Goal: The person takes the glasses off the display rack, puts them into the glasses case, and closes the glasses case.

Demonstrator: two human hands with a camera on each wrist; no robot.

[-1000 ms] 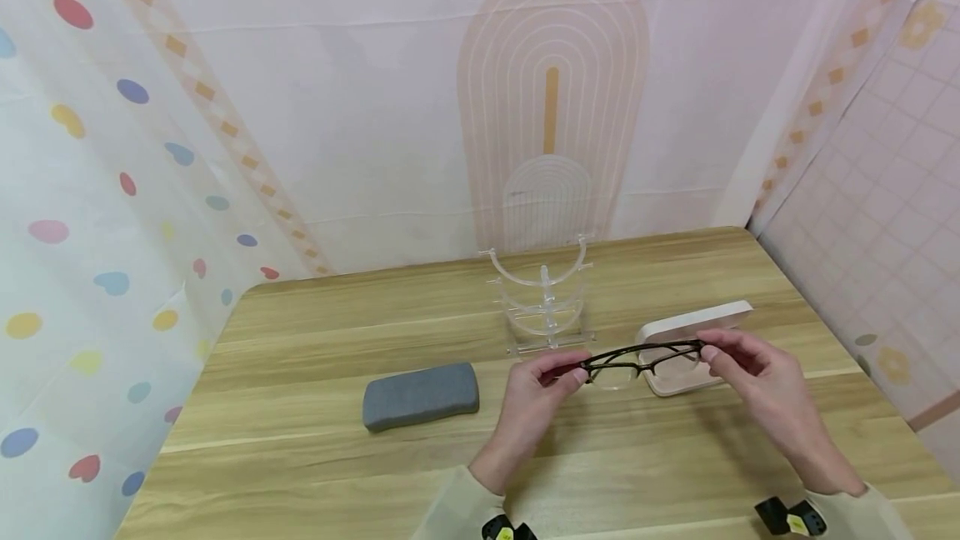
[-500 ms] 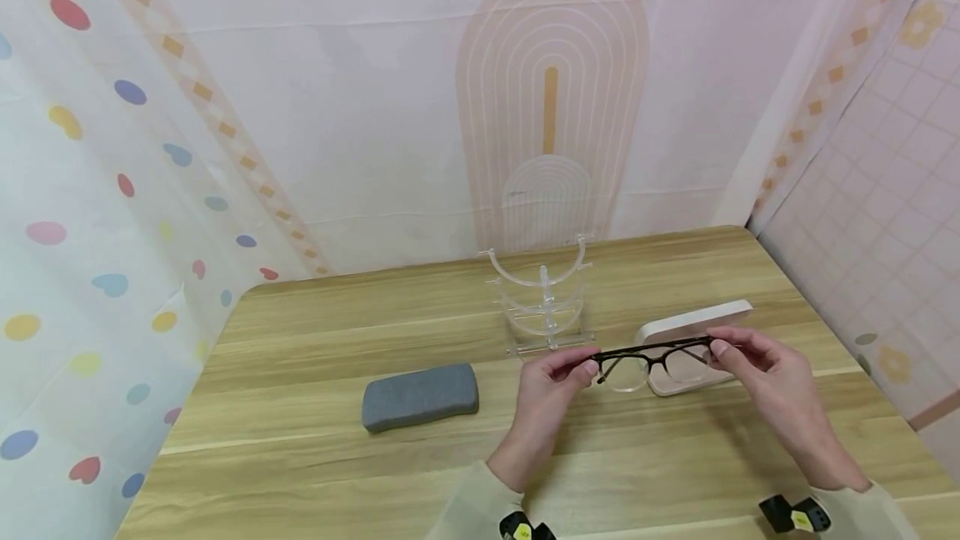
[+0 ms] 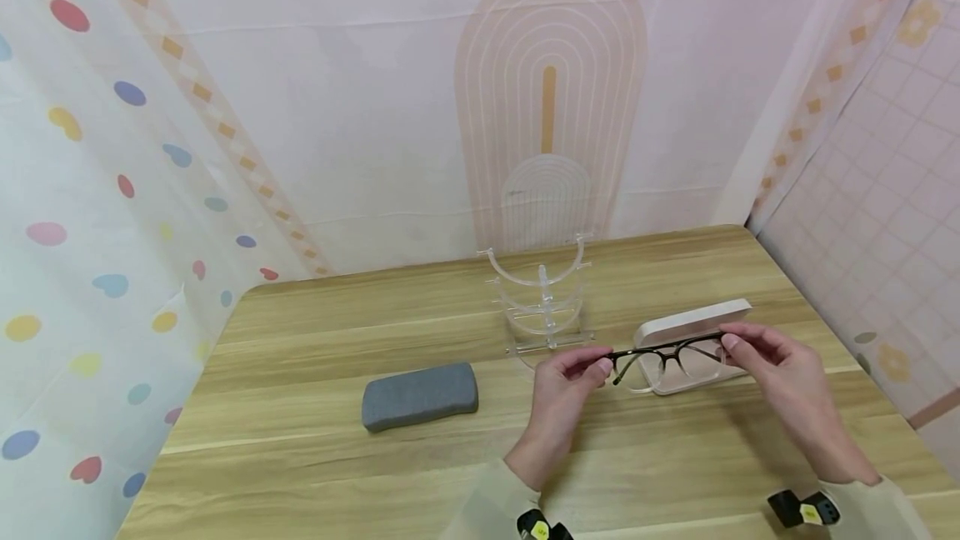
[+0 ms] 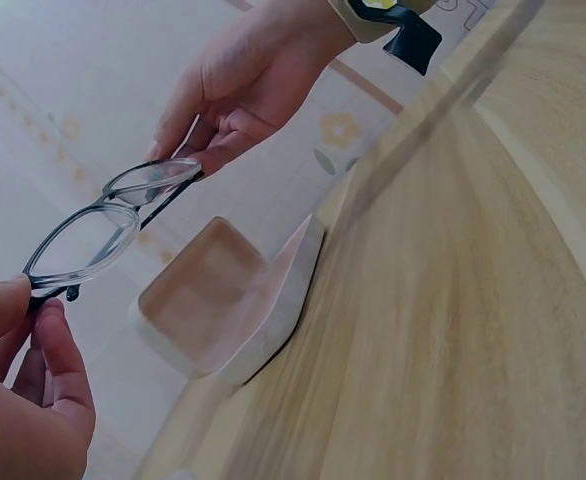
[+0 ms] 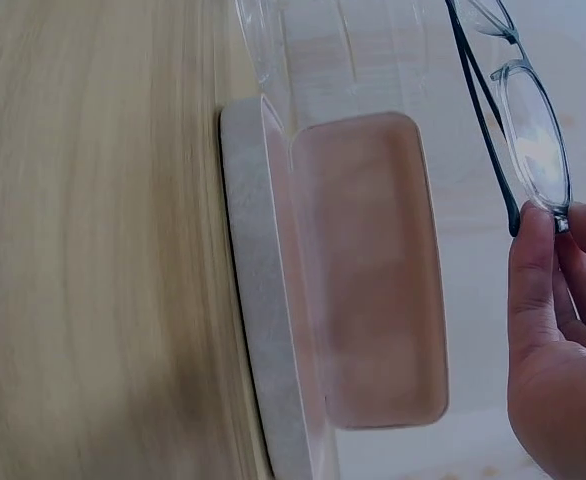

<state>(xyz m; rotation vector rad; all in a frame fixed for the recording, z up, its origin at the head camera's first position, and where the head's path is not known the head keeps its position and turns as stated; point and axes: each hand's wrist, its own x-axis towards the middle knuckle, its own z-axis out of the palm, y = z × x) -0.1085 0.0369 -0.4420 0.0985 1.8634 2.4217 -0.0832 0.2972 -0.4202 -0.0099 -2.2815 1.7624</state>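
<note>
Both hands hold a pair of eyeglasses (image 3: 670, 349) up over the table, one at each end of the frame. The glasses have a dark upper rim and clear lower rims; in the right wrist view their dark temples lie folded behind the lenses (image 5: 538, 140). My left hand (image 3: 564, 394) pinches the left corner between thumb and fingers. At the other corner, my right hand (image 3: 787, 386) pinches likewise. Behind the glasses stands an open glasses case (image 3: 690, 322), pale outside with a pink lining (image 5: 373, 270); nothing shows inside it.
A closed grey glasses case (image 3: 420, 397) lies left of the hands on the wooden table (image 3: 300, 440). A clear tiered eyeglass stand (image 3: 544, 277) is at the back middle, just beyond my left hand. Patterned curtains (image 3: 360, 132) hang behind the table.
Both hands have shifted a little to the right with the eyeglasses. The glasses have turned, so their lenses now face more toward the head camera. The cases and stand have stayed put.
</note>
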